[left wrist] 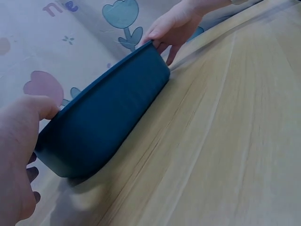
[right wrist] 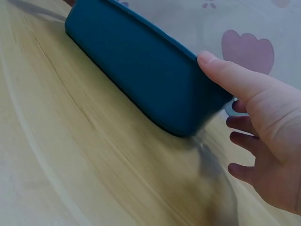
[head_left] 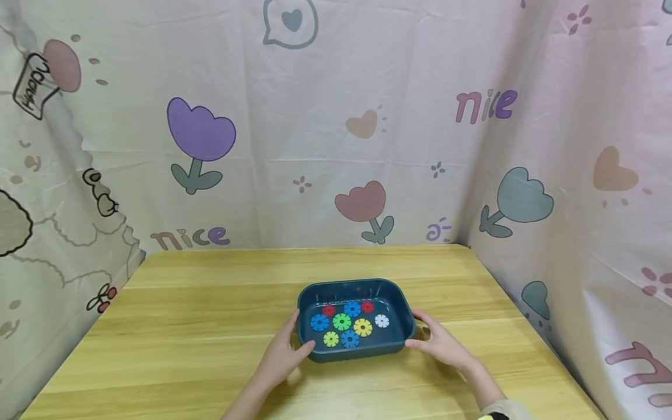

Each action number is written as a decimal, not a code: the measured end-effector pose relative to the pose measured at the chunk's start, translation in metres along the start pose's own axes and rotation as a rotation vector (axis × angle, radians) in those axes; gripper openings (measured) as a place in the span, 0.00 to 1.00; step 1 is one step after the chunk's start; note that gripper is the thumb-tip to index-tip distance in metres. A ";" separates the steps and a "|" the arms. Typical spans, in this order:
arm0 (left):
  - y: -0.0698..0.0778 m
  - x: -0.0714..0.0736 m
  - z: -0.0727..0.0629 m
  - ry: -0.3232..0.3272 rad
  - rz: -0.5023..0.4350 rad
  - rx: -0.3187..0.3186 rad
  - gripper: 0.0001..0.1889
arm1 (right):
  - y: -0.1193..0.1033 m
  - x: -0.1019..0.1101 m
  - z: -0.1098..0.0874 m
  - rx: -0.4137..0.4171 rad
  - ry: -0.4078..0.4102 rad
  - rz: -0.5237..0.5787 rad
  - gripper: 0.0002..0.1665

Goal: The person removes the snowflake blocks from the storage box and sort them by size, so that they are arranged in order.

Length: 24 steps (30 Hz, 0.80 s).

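Observation:
A dark blue plastic basin (head_left: 362, 352), rectangular with rounded corners, is on the wooden table. Flat notched plastic discs lie spread over its bottom: blue (head_left: 319, 322), red (head_left: 367, 306), green (head_left: 342, 321), yellow (head_left: 363, 327) and white (head_left: 382, 321). At the basin's left end my left hand (head_left: 282, 353) grips it, thumb on the near rim corner, fingers along the side. My right hand (head_left: 440, 343) holds the opposite end; in the right wrist view its thumb (right wrist: 221, 70) presses the rim, and the other fingers are partly hidden behind the basin.
The light wooden table (head_left: 210, 326) stretches out around the basin on all sides. Behind it and at both sides hangs a pale curtain (head_left: 304, 116) printed with tulips, hearts and words. A band with yellow and black (head_left: 493, 416) shows at the right wrist.

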<state>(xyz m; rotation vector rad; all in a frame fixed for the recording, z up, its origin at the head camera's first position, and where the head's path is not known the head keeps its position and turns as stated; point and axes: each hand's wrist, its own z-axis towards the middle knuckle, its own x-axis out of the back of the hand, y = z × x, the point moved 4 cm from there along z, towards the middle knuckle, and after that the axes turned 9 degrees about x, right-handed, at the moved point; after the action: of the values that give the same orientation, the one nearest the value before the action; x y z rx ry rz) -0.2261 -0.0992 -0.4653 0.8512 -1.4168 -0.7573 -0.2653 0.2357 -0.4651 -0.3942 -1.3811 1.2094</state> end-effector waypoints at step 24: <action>-0.026 0.059 -0.031 -0.080 0.131 0.100 0.44 | -0.021 -0.037 0.000 0.134 -0.149 -0.003 0.46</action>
<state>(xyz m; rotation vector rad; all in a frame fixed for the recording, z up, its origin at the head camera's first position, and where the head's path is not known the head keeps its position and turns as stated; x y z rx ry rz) -0.1921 -0.1613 -0.4568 0.8032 -1.5765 -0.6308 -0.2471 0.1970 -0.4672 -0.2110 -1.4170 1.3420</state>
